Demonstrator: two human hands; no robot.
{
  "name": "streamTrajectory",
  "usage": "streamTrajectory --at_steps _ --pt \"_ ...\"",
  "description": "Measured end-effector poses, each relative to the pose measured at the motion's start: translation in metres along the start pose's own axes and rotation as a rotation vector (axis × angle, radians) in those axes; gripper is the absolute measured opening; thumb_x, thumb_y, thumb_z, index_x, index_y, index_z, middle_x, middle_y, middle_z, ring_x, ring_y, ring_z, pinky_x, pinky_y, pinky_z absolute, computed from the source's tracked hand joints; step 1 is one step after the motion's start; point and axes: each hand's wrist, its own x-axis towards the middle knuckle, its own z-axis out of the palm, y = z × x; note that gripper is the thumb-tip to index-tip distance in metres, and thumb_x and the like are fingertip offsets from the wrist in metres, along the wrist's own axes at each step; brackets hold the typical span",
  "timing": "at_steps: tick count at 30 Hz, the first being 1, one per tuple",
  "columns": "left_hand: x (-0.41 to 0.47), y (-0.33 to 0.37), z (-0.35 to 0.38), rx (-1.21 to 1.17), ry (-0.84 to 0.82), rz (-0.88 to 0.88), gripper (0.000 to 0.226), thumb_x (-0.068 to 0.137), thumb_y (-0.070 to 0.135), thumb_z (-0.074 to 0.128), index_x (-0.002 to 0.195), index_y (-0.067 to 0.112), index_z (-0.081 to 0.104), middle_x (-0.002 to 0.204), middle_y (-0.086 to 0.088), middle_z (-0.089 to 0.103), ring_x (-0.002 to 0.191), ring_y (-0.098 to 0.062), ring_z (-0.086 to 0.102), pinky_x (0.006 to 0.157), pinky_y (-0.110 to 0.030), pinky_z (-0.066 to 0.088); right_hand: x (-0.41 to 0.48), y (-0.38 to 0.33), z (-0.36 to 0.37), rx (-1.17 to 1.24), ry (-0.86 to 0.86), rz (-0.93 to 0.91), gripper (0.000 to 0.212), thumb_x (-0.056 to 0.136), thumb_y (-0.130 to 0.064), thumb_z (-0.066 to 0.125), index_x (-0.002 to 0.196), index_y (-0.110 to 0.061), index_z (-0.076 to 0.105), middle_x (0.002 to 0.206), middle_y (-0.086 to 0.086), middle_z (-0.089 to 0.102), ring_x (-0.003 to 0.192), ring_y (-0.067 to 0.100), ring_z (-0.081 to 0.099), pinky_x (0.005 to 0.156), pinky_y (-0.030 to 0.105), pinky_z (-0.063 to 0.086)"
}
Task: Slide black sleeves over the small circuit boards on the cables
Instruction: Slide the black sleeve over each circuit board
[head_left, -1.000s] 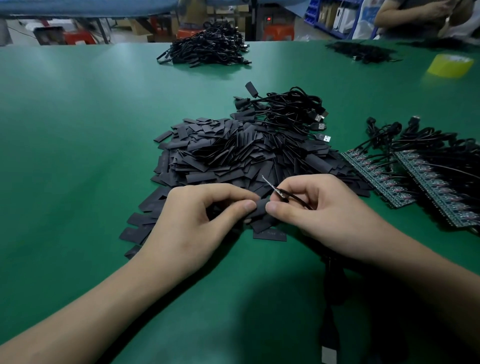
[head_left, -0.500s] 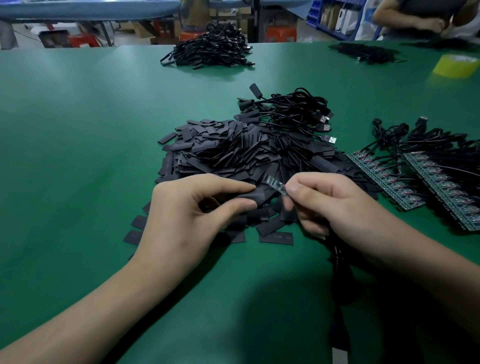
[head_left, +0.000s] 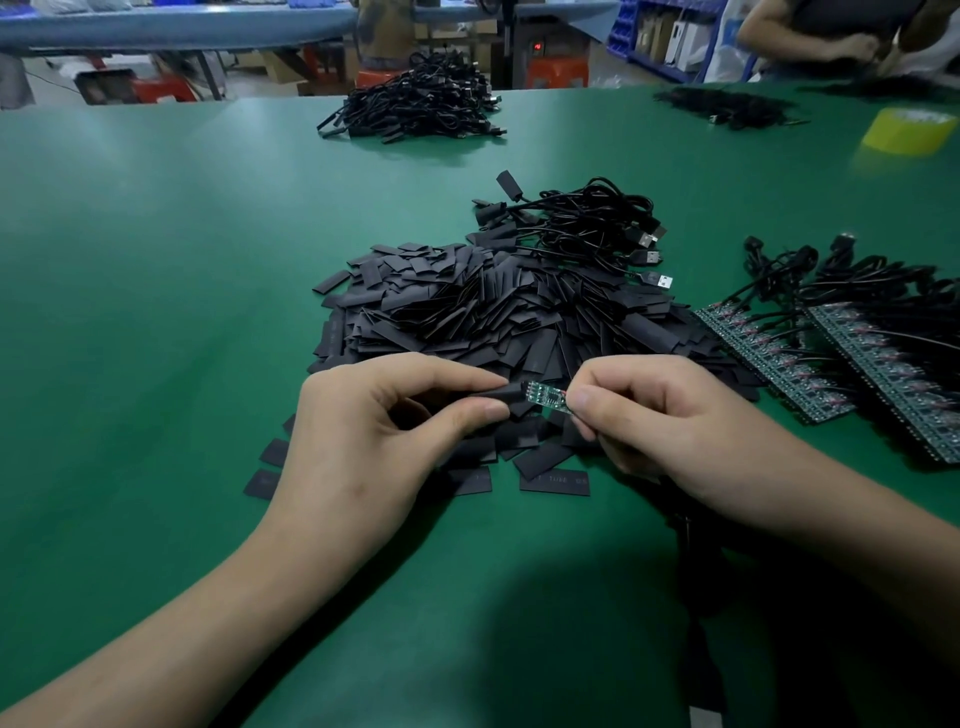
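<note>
My left hand (head_left: 374, 441) pinches a black sleeve (head_left: 496, 396) between thumb and forefinger. My right hand (head_left: 670, 426) pinches a small green circuit board (head_left: 545, 395) by its right end. The board's left tip meets the sleeve's open mouth, and most of the board is bare. Its black cable (head_left: 696, 597) trails down under my right wrist toward me. Behind both hands lies a big heap of flat black sleeves (head_left: 478, 317).
Rows of bare circuit boards on cables (head_left: 831, 358) lie at the right. A bundle of sleeved USB cables (head_left: 592, 228) sits behind the heap, another cable pile (head_left: 415, 104) at the far edge. A yellow tape roll (head_left: 909, 130) and another person (head_left: 831, 36) are far right.
My right hand turned the board flat and brought its tip to the sleeve's mouth. The left hand shifted its pinch on the sleeve a little.
</note>
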Motion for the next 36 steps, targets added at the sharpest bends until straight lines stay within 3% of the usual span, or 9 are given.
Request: streamTrajectory --at_steps 6,10,13,16,20,24,30,33,36 --pt "0.001 -0.002 0.000 0.004 -0.050 -0.003 0.018 0.074 0.043 0.076 0.090 0.036 0.080 0.079 0.019 0.076 0.069 -0.004 0.071 0.067 -0.025 0.057 0.000 0.001 -0.001 -0.142 -0.009 -0.048 0.032 0.094 -0.045 0.050 0.075 -0.020 0.058 0.053 -0.010 0.041 0.049 0.004 0.034 0.049 0.018 0.026" --pt "0.004 -0.001 -0.005 0.065 -0.142 0.082 0.022 0.074 0.037 0.078 0.094 0.029 0.081 0.084 0.018 0.074 0.079 -0.004 0.069 0.072 -0.015 0.049 0.000 0.002 -0.003 -0.161 -0.034 -0.030 0.032 0.096 -0.043 0.051 0.075 -0.020 0.059 0.053 -0.012 0.043 0.049 0.003 0.036 0.049 0.018 0.028" --pt "0.006 0.001 -0.007 0.130 -0.173 0.159 0.024 0.075 0.034 0.081 0.098 0.025 0.082 0.084 0.017 0.074 0.080 -0.002 0.068 0.073 -0.015 0.049 0.001 0.003 -0.006 -0.046 -0.088 0.037 0.035 0.103 -0.037 0.053 0.073 -0.021 0.058 0.054 -0.006 0.043 0.051 0.014 0.035 0.048 0.027 0.027" --pt "0.004 0.003 -0.005 0.214 -0.148 0.243 0.024 0.077 0.033 0.082 0.099 0.022 0.082 0.087 0.016 0.073 0.080 0.001 0.067 0.076 -0.013 0.049 0.002 0.002 -0.006 0.030 -0.110 0.081 0.033 0.097 -0.043 0.051 0.072 -0.022 0.058 0.053 -0.002 0.044 0.050 0.017 0.033 0.046 0.024 0.026" --pt "0.003 0.004 -0.004 0.210 -0.118 0.207 0.023 0.079 0.039 0.080 0.097 0.025 0.082 0.085 0.018 0.073 0.079 0.002 0.067 0.074 -0.013 0.049 0.001 0.002 -0.004 -0.188 -0.058 -0.016 0.033 0.102 -0.040 0.053 0.077 -0.021 0.060 0.053 -0.010 0.043 0.050 0.003 0.034 0.048 0.021 0.028" --pt "0.003 0.003 -0.004 0.141 -0.130 0.134 0.023 0.076 0.041 0.076 0.096 0.030 0.081 0.084 0.022 0.074 0.079 0.003 0.068 0.072 -0.011 0.047 0.000 0.000 -0.002 -0.278 -0.026 -0.069 0.029 0.101 -0.035 0.054 0.076 -0.021 0.060 0.059 -0.014 0.048 0.056 0.001 0.041 0.055 0.022 0.034" --pt "0.001 0.006 0.000 0.220 -0.229 0.304 0.023 0.083 0.034 0.077 0.101 0.020 0.080 0.091 0.014 0.074 0.084 0.001 0.068 0.077 -0.016 0.051 0.000 -0.002 0.003 -0.290 -0.066 -0.062 0.028 0.100 -0.026 0.057 0.073 -0.023 0.063 0.059 -0.022 0.054 0.056 -0.002 0.048 0.058 0.011 0.035" --pt "0.001 0.005 0.000 0.239 -0.217 0.323 0.023 0.083 0.032 0.077 0.102 0.020 0.080 0.090 0.014 0.073 0.084 0.002 0.067 0.077 -0.015 0.050 0.000 0.001 0.005 -0.269 -0.046 -0.069 0.025 0.098 -0.032 0.058 0.075 -0.027 0.068 0.063 -0.020 0.060 0.058 -0.002 0.051 0.057 0.015 0.036" --pt "0.001 0.005 0.001 0.222 -0.199 0.299 0.022 0.083 0.032 0.076 0.103 0.021 0.080 0.089 0.016 0.072 0.083 0.004 0.066 0.076 -0.011 0.047 0.001 0.004 0.006 -0.203 0.026 -0.087 0.011 0.096 -0.035 0.063 0.088 -0.030 0.069 0.065 -0.004 0.061 0.058 0.008 0.050 0.058 0.031 0.040"
